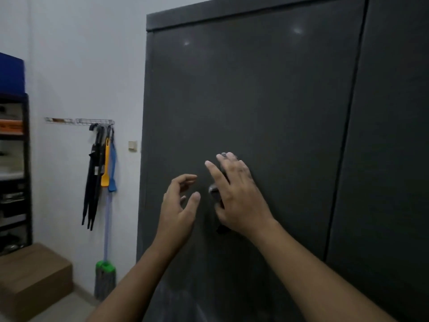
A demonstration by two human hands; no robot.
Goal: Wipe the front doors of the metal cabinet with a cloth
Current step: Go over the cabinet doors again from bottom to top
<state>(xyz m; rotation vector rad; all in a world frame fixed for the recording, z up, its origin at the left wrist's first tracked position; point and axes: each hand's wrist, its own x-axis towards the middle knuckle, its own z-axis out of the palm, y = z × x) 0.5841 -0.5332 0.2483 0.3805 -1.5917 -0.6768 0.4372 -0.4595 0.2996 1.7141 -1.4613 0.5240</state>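
Left hand [180, 205]: raised just short of the door, fingers loosely bent, thumb apart, holding nothing.

Right hand [239, 194]: fingers spread and nearly straight, palm laid flat on a dark cloth [221, 228] and pressing it against the left door [255, 101] at mid-height. The cloth shows only as a dark corner below the heel of the hand and a grey edge past the fingertips. A small shiny fitting [213, 190] sits beside the right thumb (knob or lock, too blurred to say).

Assessment: wiping of the left door is the step in hand. The upper panel and the right door [394, 135] look not yet covered.

Recommended: hold the palm flat so the cloth cannot slip out, overlap the strokes, and work round the fitting. The bare left hand belongs off the panel, which would likely take fingerprints.

Beyond, left of the cabinet [232, 12]: a mop [105, 280], brushes on a wall rack [79, 121], a cardboard box [34, 275], shelving [14, 170].
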